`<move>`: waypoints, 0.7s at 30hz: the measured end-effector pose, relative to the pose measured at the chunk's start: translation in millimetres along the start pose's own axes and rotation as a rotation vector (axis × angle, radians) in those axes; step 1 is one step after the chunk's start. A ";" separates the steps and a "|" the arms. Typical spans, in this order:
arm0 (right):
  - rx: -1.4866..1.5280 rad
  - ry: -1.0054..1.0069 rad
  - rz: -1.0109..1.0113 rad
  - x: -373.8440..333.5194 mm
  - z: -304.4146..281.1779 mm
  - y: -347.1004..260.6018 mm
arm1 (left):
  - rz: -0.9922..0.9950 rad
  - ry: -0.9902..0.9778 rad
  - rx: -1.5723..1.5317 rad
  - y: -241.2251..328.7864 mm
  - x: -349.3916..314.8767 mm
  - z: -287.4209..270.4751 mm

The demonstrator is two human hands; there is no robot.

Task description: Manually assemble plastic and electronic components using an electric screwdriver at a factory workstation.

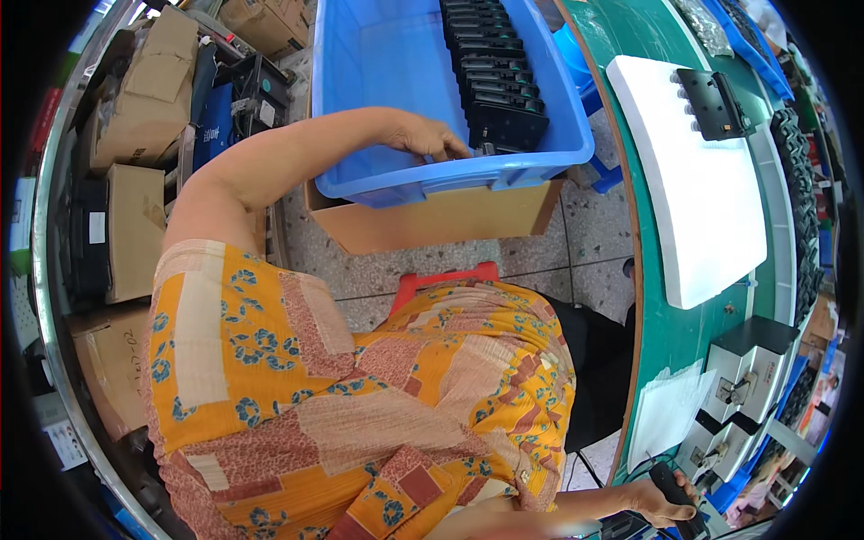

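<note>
My left hand (427,139) reaches over the near side of a blue plastic bin (378,67), its fingers stretched toward the near end of a row of black metal brackets (497,76). The bin's rim partly hides the fingertips, which are close to the nearest bracket (508,128). At the lower right, my right hand (655,504) is wrapped round a black, rod-shaped handheld tool (670,486) beside the green workbench (661,355).
On the bench lies a white foam slab (697,198) carrying a single black bracket (713,103). Metal fixtures (742,382) stand nearer me, past a white sheet (670,409). Under the bin is a cardboard box (432,225). More cartons (135,229) line the left shelf.
</note>
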State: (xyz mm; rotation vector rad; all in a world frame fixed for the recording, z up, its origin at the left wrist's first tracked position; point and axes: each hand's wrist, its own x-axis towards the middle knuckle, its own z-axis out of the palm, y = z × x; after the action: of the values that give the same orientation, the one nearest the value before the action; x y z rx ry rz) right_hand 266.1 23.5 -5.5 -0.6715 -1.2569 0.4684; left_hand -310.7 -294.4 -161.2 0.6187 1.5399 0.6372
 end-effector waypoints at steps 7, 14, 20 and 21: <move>-0.036 -0.018 -0.021 0.0 0.7 -4.4 | 0.240 0.037 -0.035 15.0 12.3 0.0; -0.052 0.016 0.003 1.8 0.7 -3.2 | 0.230 0.026 -0.453 47.4 6.1 9.4; -0.049 0.065 0.034 3.5 3.2 -2.1 | 0.325 0.225 -0.093 41.2 12.2 9.9; -0.069 0.071 0.035 2.7 2.6 -1.3 | 0.337 0.235 -0.088 39.0 11.3 9.3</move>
State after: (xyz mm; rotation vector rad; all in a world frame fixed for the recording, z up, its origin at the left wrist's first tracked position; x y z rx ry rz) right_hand 264.2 24.9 -2.4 -0.7633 -1.2005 0.4279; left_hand -301.6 -258.8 -141.6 0.7655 1.6276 1.0592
